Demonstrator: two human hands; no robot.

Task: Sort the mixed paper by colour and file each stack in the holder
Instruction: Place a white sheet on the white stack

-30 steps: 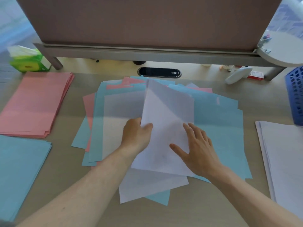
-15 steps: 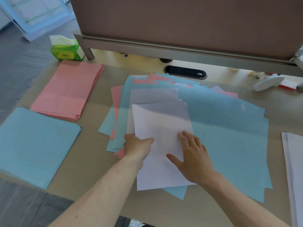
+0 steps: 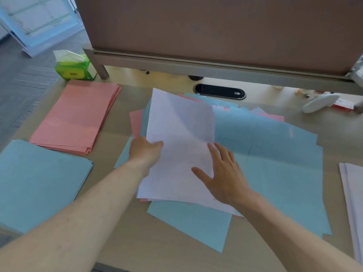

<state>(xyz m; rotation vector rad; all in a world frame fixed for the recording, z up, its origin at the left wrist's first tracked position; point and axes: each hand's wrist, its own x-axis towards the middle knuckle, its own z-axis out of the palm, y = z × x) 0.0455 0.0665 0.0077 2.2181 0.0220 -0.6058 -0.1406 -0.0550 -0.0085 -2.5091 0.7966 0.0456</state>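
Observation:
A mixed pile of blue, pink and white sheets [image 3: 265, 154] is spread across the middle of the desk. On top of it, my left hand [image 3: 144, 149] grips the left edge of white sheets [image 3: 176, 134], whose far end is lifted and curling. My right hand [image 3: 222, 175] lies flat with spread fingers on the near right part of those white sheets. A sorted pink stack [image 3: 78, 116] lies at the left, a sorted blue stack [image 3: 39, 183] in front of it, and a white stack [image 3: 353, 203] at the right edge. The holder is out of view.
A green tissue pack [image 3: 74, 67] stands at the back left corner. A brown partition [image 3: 216, 30] closes the far side, with a black cable port [image 3: 220, 91] below it. A white stapler-like object [image 3: 320, 103] lies at the back right. The desk's near edge [image 3: 110, 266] is close.
The far end of the white sheets has risen off the pile in my left hand's grip. The view has shifted left. My right hand stays flat on the sheets.

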